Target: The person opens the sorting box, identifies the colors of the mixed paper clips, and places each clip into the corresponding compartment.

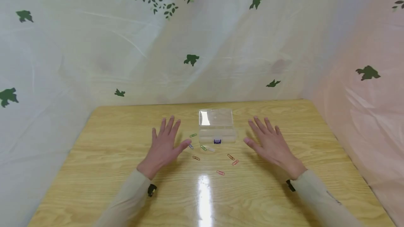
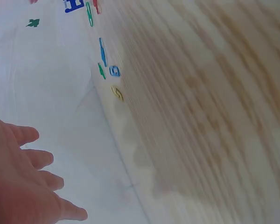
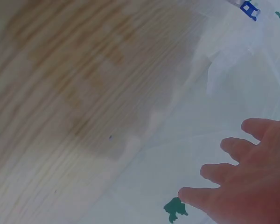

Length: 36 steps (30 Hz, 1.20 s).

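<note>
A clear plastic box [image 1: 217, 133] with a blue latch [image 1: 217, 141] stands toward the back of the table, its lid [image 1: 217, 117] raised. Loose paper clips lie in front of it: green [image 1: 203, 148], blue [image 1: 190, 146], white [image 1: 210, 149], brownish [image 1: 196, 158], red [image 1: 230, 157] and pink [image 1: 220, 172] among them. A yellow paper clip [image 2: 117, 93] shows in the left wrist view. To the left of the box my left hand [image 1: 162, 150] has its fingers spread and holds nothing; its thumb appears near the blue clip. Right of the box, my right hand [image 1: 273, 146] is likewise spread, holding nothing.
The wooden table [image 1: 104, 157] ends at a pale curtain [image 1: 132, 52] with green leaf prints behind it. More curtain hangs at both sides. Light glares off the table [image 1: 205, 199] near the front. Each wrist wears a small dark device [image 1: 152, 190].
</note>
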Tool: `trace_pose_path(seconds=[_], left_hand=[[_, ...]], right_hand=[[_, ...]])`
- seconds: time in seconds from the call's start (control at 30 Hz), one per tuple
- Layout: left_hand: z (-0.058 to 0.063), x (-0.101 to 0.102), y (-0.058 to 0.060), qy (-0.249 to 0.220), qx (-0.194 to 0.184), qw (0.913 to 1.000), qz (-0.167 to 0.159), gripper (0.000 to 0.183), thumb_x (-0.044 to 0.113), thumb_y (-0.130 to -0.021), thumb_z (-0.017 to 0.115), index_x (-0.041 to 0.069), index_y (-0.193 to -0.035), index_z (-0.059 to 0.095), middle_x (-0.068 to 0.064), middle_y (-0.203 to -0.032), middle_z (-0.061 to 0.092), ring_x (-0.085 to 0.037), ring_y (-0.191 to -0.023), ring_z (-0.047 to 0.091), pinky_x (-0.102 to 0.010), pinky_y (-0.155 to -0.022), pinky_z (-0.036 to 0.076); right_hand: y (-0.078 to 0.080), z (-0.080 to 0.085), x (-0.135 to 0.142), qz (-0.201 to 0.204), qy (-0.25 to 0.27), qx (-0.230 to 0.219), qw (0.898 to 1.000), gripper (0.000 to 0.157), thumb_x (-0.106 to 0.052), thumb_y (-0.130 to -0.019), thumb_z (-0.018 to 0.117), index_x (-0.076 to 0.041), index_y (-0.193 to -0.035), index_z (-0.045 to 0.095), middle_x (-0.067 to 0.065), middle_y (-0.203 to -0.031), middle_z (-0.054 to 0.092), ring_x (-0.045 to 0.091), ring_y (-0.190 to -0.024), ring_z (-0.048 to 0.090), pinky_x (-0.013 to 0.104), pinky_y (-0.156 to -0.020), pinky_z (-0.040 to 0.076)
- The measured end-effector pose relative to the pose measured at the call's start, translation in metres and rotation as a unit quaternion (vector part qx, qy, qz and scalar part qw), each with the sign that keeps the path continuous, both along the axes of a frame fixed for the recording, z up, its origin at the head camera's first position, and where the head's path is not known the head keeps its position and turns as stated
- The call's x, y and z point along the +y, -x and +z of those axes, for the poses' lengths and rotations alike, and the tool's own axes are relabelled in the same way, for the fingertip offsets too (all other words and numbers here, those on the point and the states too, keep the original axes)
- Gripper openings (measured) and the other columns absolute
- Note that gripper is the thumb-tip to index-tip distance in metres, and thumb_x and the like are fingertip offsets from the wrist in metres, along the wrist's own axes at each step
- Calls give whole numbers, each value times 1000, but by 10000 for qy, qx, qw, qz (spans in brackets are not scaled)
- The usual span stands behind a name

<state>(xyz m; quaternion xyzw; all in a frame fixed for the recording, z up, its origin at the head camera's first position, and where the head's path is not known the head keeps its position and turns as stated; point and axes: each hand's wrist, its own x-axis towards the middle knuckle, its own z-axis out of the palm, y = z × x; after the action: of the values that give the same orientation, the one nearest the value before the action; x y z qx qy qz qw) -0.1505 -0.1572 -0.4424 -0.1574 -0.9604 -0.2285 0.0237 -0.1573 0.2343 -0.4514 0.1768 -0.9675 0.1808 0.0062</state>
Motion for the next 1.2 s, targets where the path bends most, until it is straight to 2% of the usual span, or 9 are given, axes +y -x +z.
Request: trace_pose_path(seconds=[0.23, 0.47, 0.87, 1.2], left_hand=[[0, 9, 5, -199, 15, 9997, -110, 86, 65, -102, 47, 9, -164, 26, -12, -173, 10, -38, -158, 0, -75, -118, 0], [-4, 16, 15, -203, 168, 9995, -183, 82, 64, -102, 46, 12, -163, 30, -11, -171, 18, -41, -157, 9, -76, -117, 8], [-6, 27, 28, -395, -184, 9986, -284, 80, 62, -102, 48, 10, -161, 35, -13, -168, 27, -42, -156, 13, -75, -118, 9], [-9, 33, 38, -246, -532, 9977, -334, 79, 61, -102, 51, 9, -160, 37, -12, -166, 34, -39, -156, 16, -73, -119, 8]], right_hand=[[2, -2, -7, 78, 152, -32, 9998, 77, -57, -107, 43, -12, -165, 23, 17, -171, 16, 46, -156, 6, 76, -117, 9], [7, -3, -13, 119, 330, -127, 9993, 75, -56, -108, 41, -10, -165, 24, 17, -171, 18, 48, -155, 10, 76, -116, 10], [18, -3, -21, 210, 539, -440, 9974, 75, -58, -109, 36, -8, -163, 29, 17, -169, 22, 47, -155, 11, 74, -118, 10], [28, -3, -23, 394, 602, -779, 9944, 76, -59, -108, 38, -6, -163, 30, 18, -168, 24, 46, -155, 15, 73, -118, 13]])
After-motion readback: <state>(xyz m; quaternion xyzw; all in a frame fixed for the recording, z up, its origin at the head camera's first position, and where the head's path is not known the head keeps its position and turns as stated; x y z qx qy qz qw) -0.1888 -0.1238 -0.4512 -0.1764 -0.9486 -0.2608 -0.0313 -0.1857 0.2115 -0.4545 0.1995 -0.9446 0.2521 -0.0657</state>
